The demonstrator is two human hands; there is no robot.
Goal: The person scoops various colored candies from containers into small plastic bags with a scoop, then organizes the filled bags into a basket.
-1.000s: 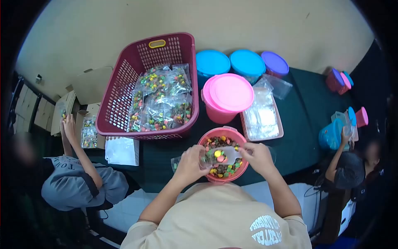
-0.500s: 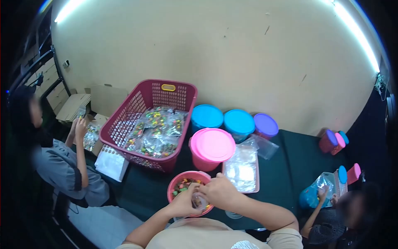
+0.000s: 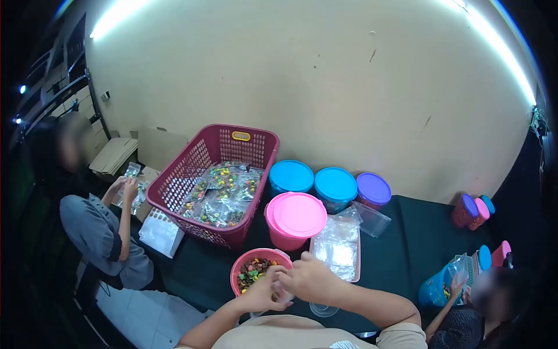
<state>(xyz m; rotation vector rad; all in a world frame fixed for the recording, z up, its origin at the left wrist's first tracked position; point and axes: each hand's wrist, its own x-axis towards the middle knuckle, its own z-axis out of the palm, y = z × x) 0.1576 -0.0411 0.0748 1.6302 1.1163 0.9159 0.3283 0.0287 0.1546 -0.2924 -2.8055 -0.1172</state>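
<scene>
My left hand (image 3: 260,295) is closed around the side of a small clear plastic bag (image 3: 283,294), at the near edge of a pink tub (image 3: 234,273). Colourful candies (image 3: 254,272) fill the tub's bottom. Fingers of my right hand (image 3: 313,280) are pinched together at the bag's upper part, touching my left fingers. The hands cover much of the bag, so its contents are hard to make out. A round clear plastic dish or lid (image 3: 324,309) lies on the table below my right wrist.
A maroon basket (image 3: 168,200) holds many filled bags. Beyond the tub stand a pink-lidded bucket (image 3: 297,215), blue-lidded tubs (image 3: 292,175) and a purple-lidded tub (image 3: 373,189). A tray (image 3: 358,256) carries flat clear bags. Co-workers (image 3: 104,227) handle bags at left and right (image 3: 459,323).
The bag has moved slightly toward me, from over the tub to its near edge, still in both hands. My view has shifted a little. The left co-worker's hands hold a bag more visibly.
</scene>
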